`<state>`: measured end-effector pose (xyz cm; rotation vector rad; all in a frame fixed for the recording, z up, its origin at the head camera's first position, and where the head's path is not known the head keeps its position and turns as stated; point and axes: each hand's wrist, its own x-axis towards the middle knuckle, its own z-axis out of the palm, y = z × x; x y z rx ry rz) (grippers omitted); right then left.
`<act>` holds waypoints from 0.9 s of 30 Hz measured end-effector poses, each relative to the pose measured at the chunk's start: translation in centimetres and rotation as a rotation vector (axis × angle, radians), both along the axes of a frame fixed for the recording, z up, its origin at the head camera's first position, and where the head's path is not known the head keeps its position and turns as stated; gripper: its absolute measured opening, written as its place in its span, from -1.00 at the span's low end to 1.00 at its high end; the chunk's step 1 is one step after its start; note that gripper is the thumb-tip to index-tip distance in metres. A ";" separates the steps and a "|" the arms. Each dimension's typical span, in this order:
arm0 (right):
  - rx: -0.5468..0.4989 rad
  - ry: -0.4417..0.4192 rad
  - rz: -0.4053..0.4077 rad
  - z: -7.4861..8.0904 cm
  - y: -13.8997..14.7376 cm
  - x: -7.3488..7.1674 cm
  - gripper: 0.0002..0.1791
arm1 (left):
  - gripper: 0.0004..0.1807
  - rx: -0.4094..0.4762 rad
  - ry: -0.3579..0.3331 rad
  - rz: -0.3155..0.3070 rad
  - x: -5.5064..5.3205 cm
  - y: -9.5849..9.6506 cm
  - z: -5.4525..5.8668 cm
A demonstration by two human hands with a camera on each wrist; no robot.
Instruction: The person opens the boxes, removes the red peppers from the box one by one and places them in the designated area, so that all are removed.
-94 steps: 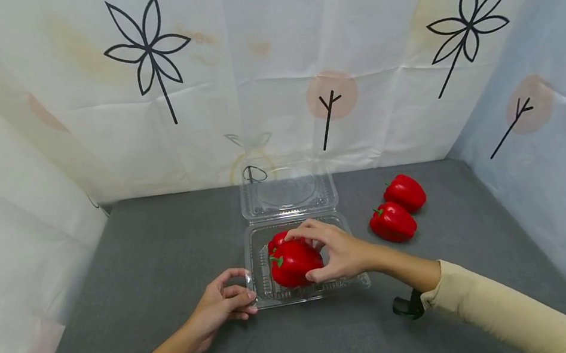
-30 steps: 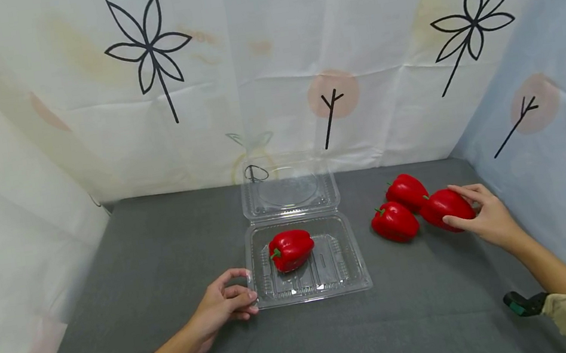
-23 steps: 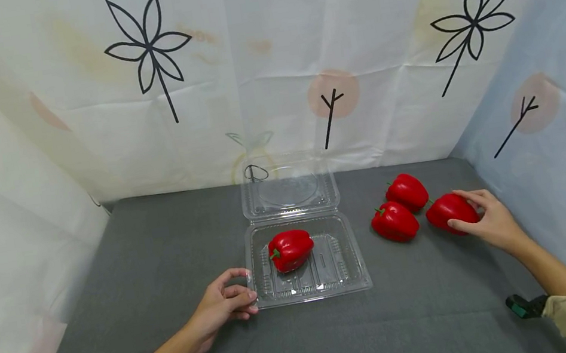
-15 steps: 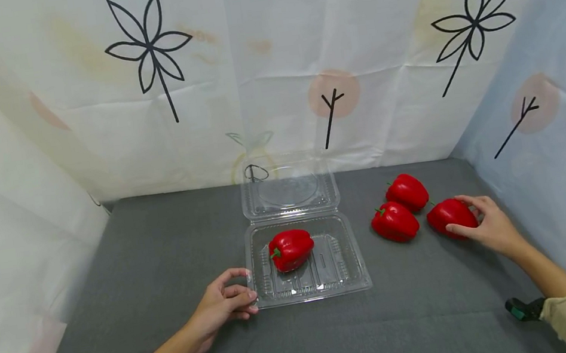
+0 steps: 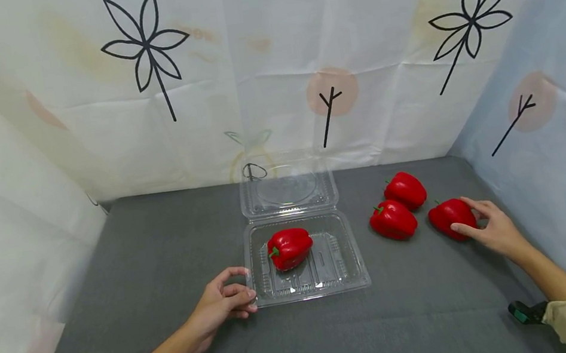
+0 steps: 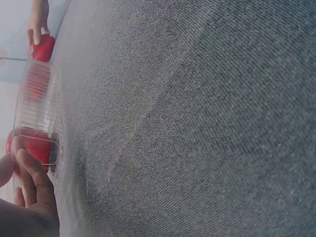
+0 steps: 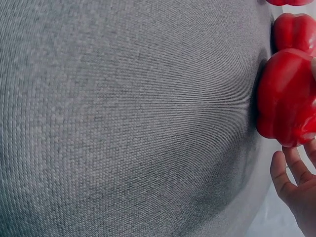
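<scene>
A clear plastic clamshell container (image 5: 331,284) stands with its lid (image 5: 289,203) folded back behind it. One red bell pepper (image 5: 290,249) lies in its left part, stem to the left. At the container's left rim my left hand (image 5: 219,303) pinches the edge between thumb and fingers. Over on the right, my right hand (image 5: 494,228) holds another red bell pepper (image 5: 452,219) between thumb and fingertips; that pepper sits on the cloth. In the right wrist view, the held pepper (image 7: 286,96) hides part of the thumb side, and the fingers (image 7: 280,173) touch its end.
Two more red bell peppers, a front one (image 5: 392,220) and a rear one (image 5: 406,190), lie between the container and my right hand. A dark grey cloth (image 5: 176,227) covers the table. Patterned white fabric (image 5: 259,83) rises behind it and at both sides.
My right hand has carried one pepper from the container to the right and lowered it onto the cloth beside the other two. It shifted slightly nearer me. My left hand stays at the rim.
</scene>
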<state>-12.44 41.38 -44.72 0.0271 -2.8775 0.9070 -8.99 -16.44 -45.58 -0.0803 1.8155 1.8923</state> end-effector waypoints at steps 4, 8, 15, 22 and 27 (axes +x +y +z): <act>0.014 -0.011 -0.002 0.0 -0.1 0.0 -0.23 | -0.40 0.006 0.004 -0.003 0.1 0.0 -0.1; 0.021 -0.052 -0.008 0.1 -0.1 -0.1 -0.21 | -0.38 0.003 0.003 0.000 0.1 0.0 -0.1; 0.047 -0.121 0.026 0.7 0.2 -0.6 -0.17 | -0.38 -0.001 0.004 -0.001 0.1 0.1 0.0; 0.044 -0.008 0.009 0.7 -0.4 -1.2 -0.02 | -0.40 -0.006 0.002 0.002 0.0 0.2 -0.1; 0.000 0.147 -0.018 1.6 -2.3 -2.0 -0.01 | -0.39 -0.005 -0.002 0.006 0.0 0.1 0.0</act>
